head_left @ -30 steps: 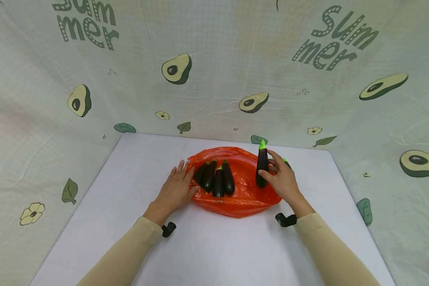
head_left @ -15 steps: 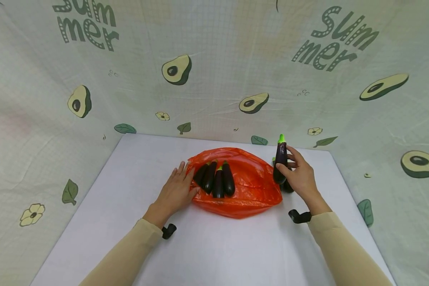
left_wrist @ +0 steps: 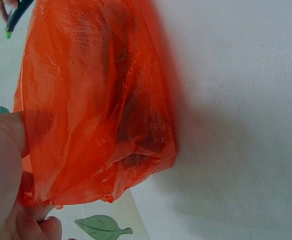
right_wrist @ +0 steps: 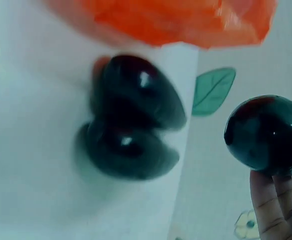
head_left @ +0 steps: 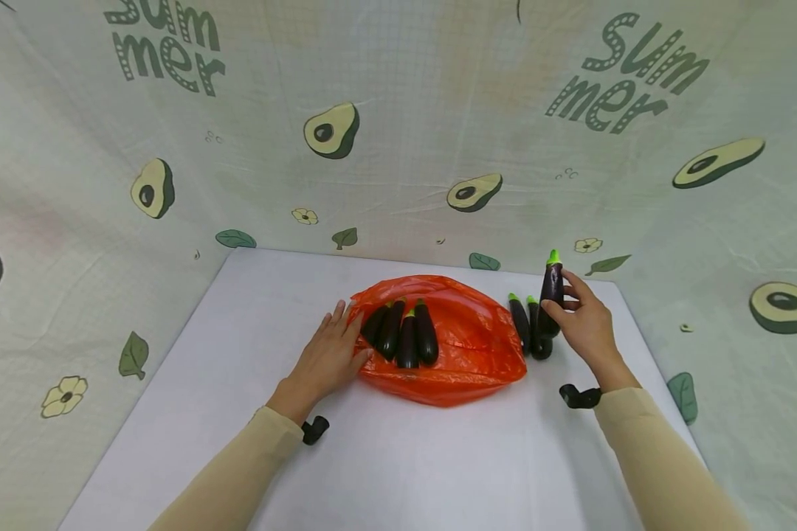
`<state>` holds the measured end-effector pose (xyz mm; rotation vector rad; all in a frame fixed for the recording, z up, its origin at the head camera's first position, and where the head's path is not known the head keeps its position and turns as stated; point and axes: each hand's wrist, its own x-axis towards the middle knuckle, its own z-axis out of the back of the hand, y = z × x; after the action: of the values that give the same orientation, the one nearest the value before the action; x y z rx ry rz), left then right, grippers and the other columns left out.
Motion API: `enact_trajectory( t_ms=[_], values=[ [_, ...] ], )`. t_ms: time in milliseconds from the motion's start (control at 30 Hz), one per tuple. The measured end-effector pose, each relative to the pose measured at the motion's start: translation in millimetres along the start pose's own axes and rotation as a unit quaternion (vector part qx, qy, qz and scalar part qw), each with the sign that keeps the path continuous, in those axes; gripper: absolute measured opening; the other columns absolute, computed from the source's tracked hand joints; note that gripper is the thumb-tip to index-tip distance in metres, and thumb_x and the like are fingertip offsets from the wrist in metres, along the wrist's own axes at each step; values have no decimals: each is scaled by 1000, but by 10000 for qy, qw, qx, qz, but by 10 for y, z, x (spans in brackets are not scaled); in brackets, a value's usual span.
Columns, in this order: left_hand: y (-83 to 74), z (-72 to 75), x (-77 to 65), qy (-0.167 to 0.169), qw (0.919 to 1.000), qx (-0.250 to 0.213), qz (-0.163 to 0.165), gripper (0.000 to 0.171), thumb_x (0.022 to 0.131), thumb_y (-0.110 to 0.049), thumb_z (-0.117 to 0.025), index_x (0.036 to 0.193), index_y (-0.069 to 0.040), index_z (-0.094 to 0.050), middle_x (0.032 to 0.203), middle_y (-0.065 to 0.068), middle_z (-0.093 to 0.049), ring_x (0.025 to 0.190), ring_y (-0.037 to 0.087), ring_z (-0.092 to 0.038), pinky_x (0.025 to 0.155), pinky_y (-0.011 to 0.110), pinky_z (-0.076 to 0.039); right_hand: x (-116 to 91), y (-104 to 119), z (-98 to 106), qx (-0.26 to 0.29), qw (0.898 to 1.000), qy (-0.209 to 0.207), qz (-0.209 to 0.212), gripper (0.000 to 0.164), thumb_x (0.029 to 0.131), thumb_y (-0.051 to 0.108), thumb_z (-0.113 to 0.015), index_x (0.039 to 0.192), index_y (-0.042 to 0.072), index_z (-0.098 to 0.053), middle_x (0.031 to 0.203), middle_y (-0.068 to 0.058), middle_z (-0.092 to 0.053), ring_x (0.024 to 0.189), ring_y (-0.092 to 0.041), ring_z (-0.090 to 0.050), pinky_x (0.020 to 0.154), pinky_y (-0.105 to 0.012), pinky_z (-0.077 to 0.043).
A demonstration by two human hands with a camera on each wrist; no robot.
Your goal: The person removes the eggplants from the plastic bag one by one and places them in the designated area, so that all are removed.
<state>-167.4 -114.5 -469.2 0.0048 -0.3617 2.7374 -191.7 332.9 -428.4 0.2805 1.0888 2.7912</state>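
My right hand holds a dark purple eggplant upright, its bright green stem on top and the thumb and fingers on either side. The held eggplant shows its rounded end in the right wrist view. Left of it, one eggplant and a second eggplant lie side by side against the bag's right side. The red plastic bag lies wide open, with several eggplants in its left half. My left hand rests on the bag's left rim, fingers straight and spread.
A white table bears everything. Behind it and along both sides hangs a pale cloth printed with avocados, leaves and lettering. A black device sits at the right wrist, and another black device at the left.
My right hand has carried the eggplant rightward from over the bag, past the two lying beside it, which now show more fully. The left hand has stayed on the bag's rim.
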Motion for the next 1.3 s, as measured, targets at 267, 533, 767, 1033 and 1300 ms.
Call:
enact_trajectory(
  t_ms=[267, 533, 767, 1033, 1300],
  values=[
    [-7, -1, -6, 53, 10000, -49, 21, 80, 102, -42, -67, 162, 0, -37, 170, 23, -31, 164, 38, -14, 132, 53, -17, 58, -263, 57, -205, 9996, -4, -187, 69, 106, 36, -61, 166, 15, -34, 151, -30, -54, 131, -50, -60, 94, -63, -58],
    [-7, -4, -12, 63, 9999, -146, 45, 80, 102, -42, -68, 162, 0, -36, 171, 22, -31, 164, 37, -13, 132, 53, -16, 77, -448, 40, -491, 9977, 118, -449, 70, 107, 36, -59, 166, 10, -32, 151, -34, -52, 133, -53, -57, 96, -64, -57],
    [2, -17, -16, 88, 9999, -56, 12, 79, 103, -42, -66, 163, 0, -35, 170, 23, -32, 164, 38, -14, 132, 53, -17, 78, -607, 16, -777, 9950, 298, -545, 70, 107, 39, -58, 162, 1, -36, 147, -38, -53, 131, -55, -57, 95, -64, -57],
    [-5, -17, -15, 152, 9999, 20, 53, 80, 103, -43, -66, 163, 0, -35, 170, 22, -32, 164, 38, -15, 132, 54, -19, 97, -772, -55, -922, 9937, 398, -494, 69, 107, 40, -57, 160, 0, -39, 144, -36, -56, 129, -53, -59, 96, -64, -53],
    [1, -36, -11, 145, 9998, 41, 91, 81, 102, -44, -67, 163, -1, -35, 170, 22, -32, 164, 38, -14, 132, 54, -19, 97, -854, -126, -1079, 9922, 438, -440, 66, 105, 39, -60, 157, 0, -45, 140, -34, -61, 126, -54, -60, 97, -65, -50]
  ],
)
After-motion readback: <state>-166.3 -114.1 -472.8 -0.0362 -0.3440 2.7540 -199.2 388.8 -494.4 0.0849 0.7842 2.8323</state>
